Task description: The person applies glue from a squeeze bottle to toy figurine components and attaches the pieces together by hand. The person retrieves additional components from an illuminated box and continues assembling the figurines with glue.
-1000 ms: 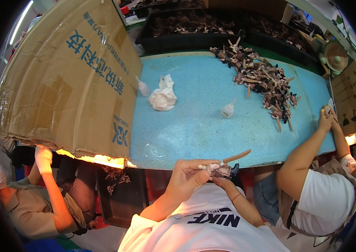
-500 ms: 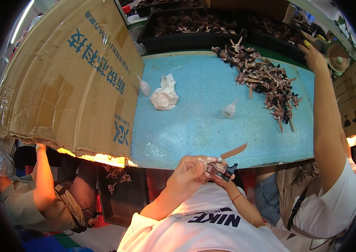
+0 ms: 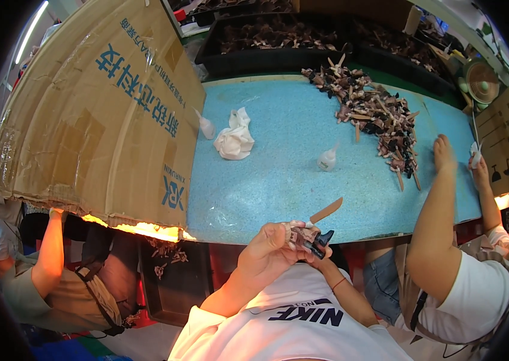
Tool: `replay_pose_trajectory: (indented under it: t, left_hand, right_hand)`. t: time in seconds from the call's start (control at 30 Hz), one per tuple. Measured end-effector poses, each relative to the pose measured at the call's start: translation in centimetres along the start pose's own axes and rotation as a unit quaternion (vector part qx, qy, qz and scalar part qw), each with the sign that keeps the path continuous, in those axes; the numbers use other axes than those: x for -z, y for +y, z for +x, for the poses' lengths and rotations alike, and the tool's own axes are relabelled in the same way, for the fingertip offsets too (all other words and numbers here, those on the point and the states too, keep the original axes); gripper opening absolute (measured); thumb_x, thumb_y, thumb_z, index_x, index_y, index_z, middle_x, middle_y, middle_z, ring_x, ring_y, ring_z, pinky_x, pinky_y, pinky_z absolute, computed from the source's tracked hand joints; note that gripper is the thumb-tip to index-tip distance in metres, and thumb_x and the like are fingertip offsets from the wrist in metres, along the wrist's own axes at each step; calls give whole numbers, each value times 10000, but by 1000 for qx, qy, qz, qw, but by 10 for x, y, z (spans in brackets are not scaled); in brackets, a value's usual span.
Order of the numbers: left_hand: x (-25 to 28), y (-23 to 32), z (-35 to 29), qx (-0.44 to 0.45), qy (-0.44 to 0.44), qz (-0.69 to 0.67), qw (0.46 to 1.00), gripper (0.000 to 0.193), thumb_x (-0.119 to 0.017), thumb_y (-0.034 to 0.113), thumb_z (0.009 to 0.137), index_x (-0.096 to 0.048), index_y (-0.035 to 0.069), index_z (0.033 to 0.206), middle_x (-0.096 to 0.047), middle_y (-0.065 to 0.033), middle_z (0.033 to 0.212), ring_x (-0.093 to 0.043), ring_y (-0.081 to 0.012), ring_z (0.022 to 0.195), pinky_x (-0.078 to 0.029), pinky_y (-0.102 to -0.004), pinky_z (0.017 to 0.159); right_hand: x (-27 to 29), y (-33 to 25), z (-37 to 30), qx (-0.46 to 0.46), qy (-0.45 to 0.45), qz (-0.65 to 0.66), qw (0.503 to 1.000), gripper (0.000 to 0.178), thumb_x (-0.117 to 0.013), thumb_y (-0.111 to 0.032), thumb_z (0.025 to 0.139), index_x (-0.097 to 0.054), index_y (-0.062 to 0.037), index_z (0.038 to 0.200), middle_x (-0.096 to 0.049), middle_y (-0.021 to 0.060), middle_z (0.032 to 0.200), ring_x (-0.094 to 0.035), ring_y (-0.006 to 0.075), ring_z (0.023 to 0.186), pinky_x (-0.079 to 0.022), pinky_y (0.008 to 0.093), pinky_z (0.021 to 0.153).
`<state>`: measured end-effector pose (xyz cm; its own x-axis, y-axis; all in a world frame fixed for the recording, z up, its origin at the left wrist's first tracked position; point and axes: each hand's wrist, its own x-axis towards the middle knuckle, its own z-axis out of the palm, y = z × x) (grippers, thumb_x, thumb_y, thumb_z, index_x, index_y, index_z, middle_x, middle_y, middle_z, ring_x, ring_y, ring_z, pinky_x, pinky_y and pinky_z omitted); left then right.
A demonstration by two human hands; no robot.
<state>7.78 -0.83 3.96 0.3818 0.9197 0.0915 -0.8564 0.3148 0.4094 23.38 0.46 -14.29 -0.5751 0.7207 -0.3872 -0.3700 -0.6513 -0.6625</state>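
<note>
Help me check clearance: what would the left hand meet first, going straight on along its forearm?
Beyond the figure it holds, the left hand would probably meet the blue tabletop, or pass above it: relative height is unclear.

Across the light-blue surface [image 3: 266, 195], a long, uneven heap of small figures [image 3: 374, 114] in brown, black and pink is strewn toward the far right, a crumpled white tissue [image 3: 235, 138] is left beside one nozzle-tipped bottle [image 3: 206, 127], and a second pointed bottle [image 3: 328, 159] is placed nearer the middle.
</note>
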Motion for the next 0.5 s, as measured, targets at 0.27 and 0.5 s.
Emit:
replay_pose_trajectory:
  t: [0.27, 0.5]
  left_hand:
    - [12, -4, -3, 29, 0, -85, 996, 368, -436, 350, 909, -545, 56, 1101, -561, -189, 1071, -502, -391, 996, -389, -451, 799]
    - [3, -1, -1, 10, 14, -34, 999, 427, -492, 362, 884, -535, 2, 1109, -577, -199, 1068, -563, -320, 957, -441, -350, 758]
  right_hand:
    - [-10, -3, 4, 34, -6, 10, 999, 283, -609, -235, 822, -527, -45, 1015, -576, 66, 894, -581, 141, 701, -489, 271, 577]
    - [10, 15, 7, -14, 28, -137, 990, 272, -599, -222, 826, -536, -49, 1026, -589, 78, 877, -595, 155, 683, -495, 267, 569]
